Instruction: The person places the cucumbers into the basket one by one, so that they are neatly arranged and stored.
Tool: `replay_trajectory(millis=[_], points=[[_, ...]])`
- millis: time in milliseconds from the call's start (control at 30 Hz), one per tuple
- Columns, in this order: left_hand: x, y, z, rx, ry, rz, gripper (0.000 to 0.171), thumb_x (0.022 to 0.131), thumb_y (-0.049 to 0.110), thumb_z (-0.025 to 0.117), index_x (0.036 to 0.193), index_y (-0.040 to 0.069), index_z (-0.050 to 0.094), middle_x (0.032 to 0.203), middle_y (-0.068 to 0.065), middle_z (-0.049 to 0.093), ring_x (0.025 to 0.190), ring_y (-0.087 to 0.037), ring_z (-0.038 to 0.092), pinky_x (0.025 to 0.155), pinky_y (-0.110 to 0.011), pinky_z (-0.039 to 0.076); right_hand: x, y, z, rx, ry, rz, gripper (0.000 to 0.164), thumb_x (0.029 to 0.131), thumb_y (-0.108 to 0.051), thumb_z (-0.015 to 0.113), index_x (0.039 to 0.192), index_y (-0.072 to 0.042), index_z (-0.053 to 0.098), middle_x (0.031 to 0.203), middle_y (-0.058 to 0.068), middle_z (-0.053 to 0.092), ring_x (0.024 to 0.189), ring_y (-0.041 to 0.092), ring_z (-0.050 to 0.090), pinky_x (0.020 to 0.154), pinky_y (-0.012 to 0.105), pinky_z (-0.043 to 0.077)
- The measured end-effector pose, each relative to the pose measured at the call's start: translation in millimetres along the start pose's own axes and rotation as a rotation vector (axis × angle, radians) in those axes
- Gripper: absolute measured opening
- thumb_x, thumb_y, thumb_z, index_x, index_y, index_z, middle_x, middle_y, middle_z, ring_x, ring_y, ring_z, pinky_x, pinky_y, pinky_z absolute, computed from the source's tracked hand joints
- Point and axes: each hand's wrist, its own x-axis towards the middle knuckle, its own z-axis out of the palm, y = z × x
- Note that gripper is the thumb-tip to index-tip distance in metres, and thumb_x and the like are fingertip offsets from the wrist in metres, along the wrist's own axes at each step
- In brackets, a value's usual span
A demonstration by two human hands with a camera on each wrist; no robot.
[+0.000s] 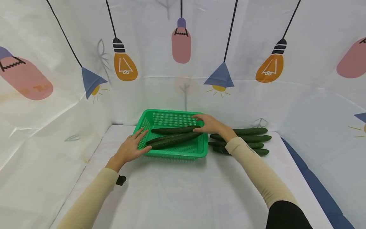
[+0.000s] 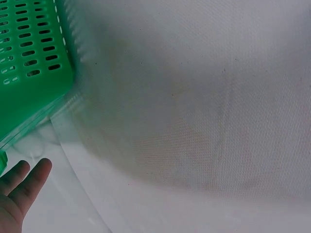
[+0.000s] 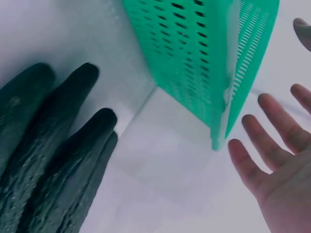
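Three cucumbers (image 1: 175, 140) in basket (image 1: 177, 155); left hand (image 1: 130, 149), right hand (image 1: 211, 124) alongside.

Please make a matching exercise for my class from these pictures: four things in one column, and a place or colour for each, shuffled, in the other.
Things
1. Left hand
2. Plastic basket
3. Cucumber pile
4. Right hand

Places and colours
A. Resting on the white tabletop
B. At the basket's right end
C. Bright green, with perforated walls
D. At the basket's left end

Right pairs: 1-D, 2-C, 3-A, 4-B
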Motion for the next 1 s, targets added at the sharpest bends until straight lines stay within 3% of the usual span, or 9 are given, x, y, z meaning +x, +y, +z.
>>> replay_trajectory(millis=[200,567,867,1000], points=[[-0.2,-1.4,0.7,0.006,-0.004,-0.002,0.085,0.095,0.061,0.061,0.164,0.021,0.03,0.169,-0.016,0.028,0.134,-0.056,0.048,0.098,-0.069,0.045,-24.2,7.7,1.7,-0.005,0.046,-0.027,0.077,0.095,-0.041,0.074,0.156,-0.005,0.043,0.148,0.024,0.052,0.134,0.04,0.053,0.107,0.061,0.045],[-0.9,0.6,-1.7,0.012,-0.007,-0.003,0.085,0.095,0.062,0.061,0.164,0.022,0.031,0.168,-0.016,0.029,0.133,-0.057,0.048,0.095,-0.071,0.046,-91.7,39.7,9.0,-0.032,0.163,-0.017,0.067,0.096,-0.039,0.072,0.151,-0.007,0.05,0.144,0.021,0.056,0.131,0.039,0.057,0.106,0.063,0.045],[-0.2,0.9,-1.8,0.017,-0.017,0.004,0.086,0.095,0.062,0.061,0.164,0.023,0.029,0.168,-0.016,0.029,0.136,-0.057,0.045,0.1,-0.07,0.044,-142.8,70.8,19.1,-0.056,0.194,0.031,0.069,0.092,-0.041,0.077,0.148,-0.006,0.054,0.141,0.018,0.06,0.128,0.037,0.06,0.103,0.061,0.048],[0.1,2.2,-1.9,0.012,-0.023,0.001,0.086,0.095,0.062,0.061,0.165,0.024,0.028,0.169,-0.015,0.028,0.137,-0.056,0.045,0.102,-0.07,0.043,-163.0,87.4,20.8,-0.046,0.223,0.102,0.07,0.092,-0.04,0.078,0.148,-0.006,0.053,0.138,0.02,0.062,0.126,0.04,0.059,0.101,0.063,0.048]])
